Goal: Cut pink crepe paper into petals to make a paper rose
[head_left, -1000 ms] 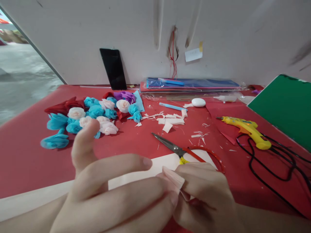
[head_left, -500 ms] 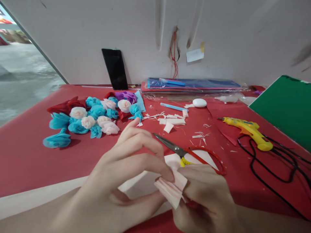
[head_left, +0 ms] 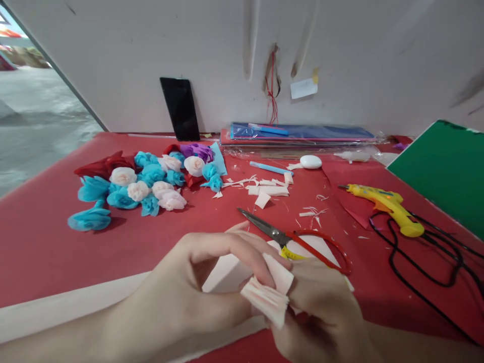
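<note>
A folded piece of pale pink crepe paper [head_left: 265,301] is pinched between my two hands, low in the middle of the view. My left hand [head_left: 212,282] holds its left end between thumb and index finger, the other fingers curled behind. From the other side, my right hand [head_left: 321,307] grips the paper with bent fingers; its fingertips are partly hidden. Just beyond my hands lie scissors with red handles [head_left: 280,234], blades parted slightly and pointing left, over more pale paper [head_left: 315,247].
Blue, white, red and purple paper flowers [head_left: 151,174] cluster at left. Pale paper scraps [head_left: 268,190] lie mid-table near a blue pen [head_left: 270,167]. A yellow glue gun [head_left: 389,204] with black cord is at right, before a green board [head_left: 446,171]. A phone [head_left: 180,108] leans on the wall.
My left hand's fingers have curled down from their raised spread toward the right hand. The pink paper has turned slightly between my fingers. The things on the table stay in place.
</note>
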